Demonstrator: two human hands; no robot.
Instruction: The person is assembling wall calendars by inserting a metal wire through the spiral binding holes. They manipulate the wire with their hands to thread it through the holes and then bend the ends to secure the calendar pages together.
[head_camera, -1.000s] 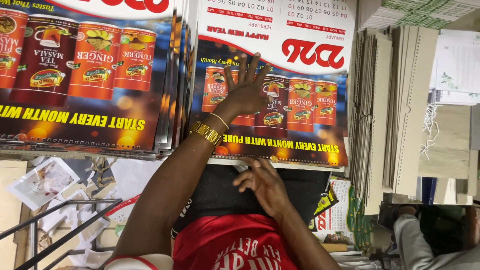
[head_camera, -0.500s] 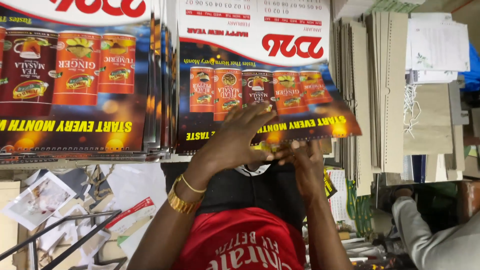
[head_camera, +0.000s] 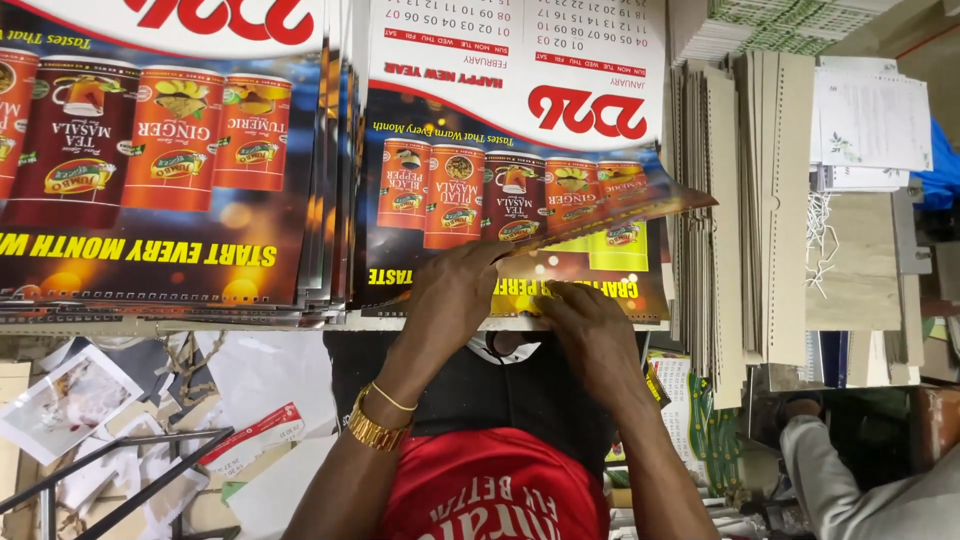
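Note:
Two stacks of glossy calendar sheets printed with spice cans lie side by side in front of me. My left hand (head_camera: 455, 300), with a gold bracelet on its wrist, and my right hand (head_camera: 592, 330) meet at the near edge of the right stack (head_camera: 470, 110). Together they pinch the top calendar sheet (head_camera: 620, 212). That sheet is curled up off the stack, with its right corner raised toward the grey boards. My red shirt and black apron fill the bottom middle of the view.
The left calendar stack (head_camera: 150, 170) lies beside the right one. Grey cardboard boards (head_camera: 745, 200) and a pile of white printed paper (head_camera: 870, 120) sit to the right. Scrap paper (head_camera: 90, 400) and a metal frame (head_camera: 110, 470) are at lower left. Another person's grey sleeve (head_camera: 860, 490) shows at lower right.
My left hand came back from lying flat on the right stack to its near edge. My right hand rose from near my body to join it. The top sheet now lifts.

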